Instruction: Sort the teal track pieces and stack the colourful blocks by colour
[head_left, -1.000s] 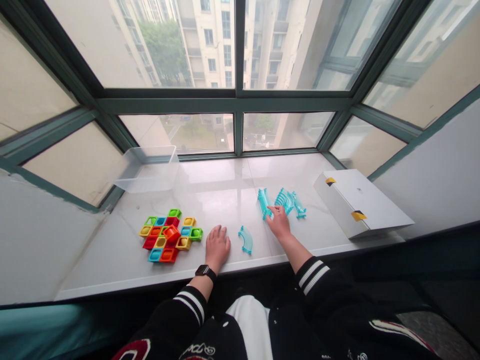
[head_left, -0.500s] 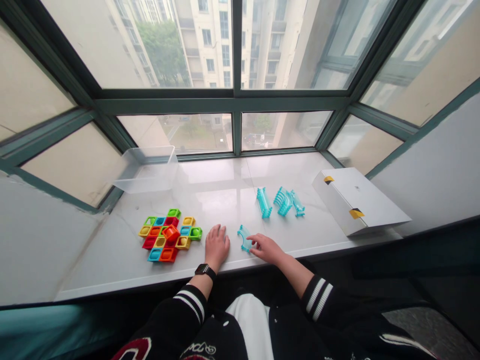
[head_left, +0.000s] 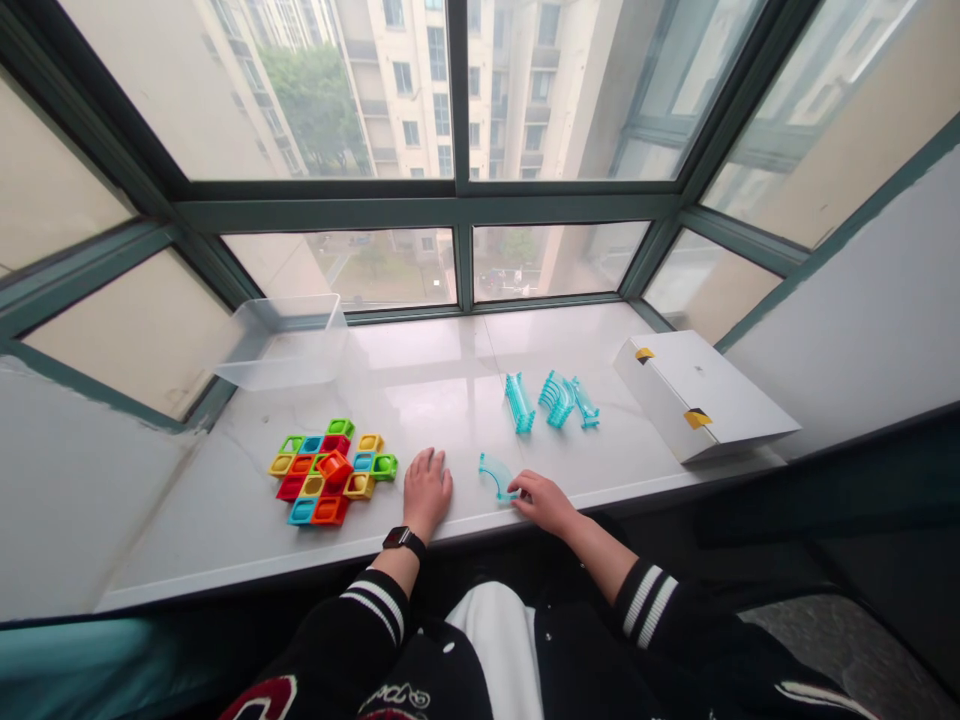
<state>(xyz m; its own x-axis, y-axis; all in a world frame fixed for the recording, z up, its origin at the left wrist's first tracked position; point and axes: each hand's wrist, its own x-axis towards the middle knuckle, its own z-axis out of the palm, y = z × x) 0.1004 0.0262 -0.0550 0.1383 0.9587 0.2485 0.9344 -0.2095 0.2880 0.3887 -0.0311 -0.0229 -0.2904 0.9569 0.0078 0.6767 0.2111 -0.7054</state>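
Between the fingertips of my right hand [head_left: 544,502] is one end of a curved, clear teal track piece [head_left: 495,474], near the sill's front edge. My left hand [head_left: 428,491] lies flat on the white sill with nothing in it, fingers stretched forward. Just left of it sits a cluster of coloured toy blocks [head_left: 319,478] in red, orange, yellow, green and blue, many with round hollows. One orange block [head_left: 334,468] rests tilted on top. Farther back stand a stack of straight teal pieces [head_left: 519,403], a stack of curved ones [head_left: 556,398] and another teal piece [head_left: 586,404].
A clear plastic bin [head_left: 289,352] stands at the back left against the window frame. At the right is a white box [head_left: 705,392] with yellow and black tabs. The white sill [head_left: 420,370] ends at a front edge close to my body.
The curved track piece has turned, and my right hand has moved slightly right along it to its near end. My left hand stays flat on the sill. The whole view has shifted a little.
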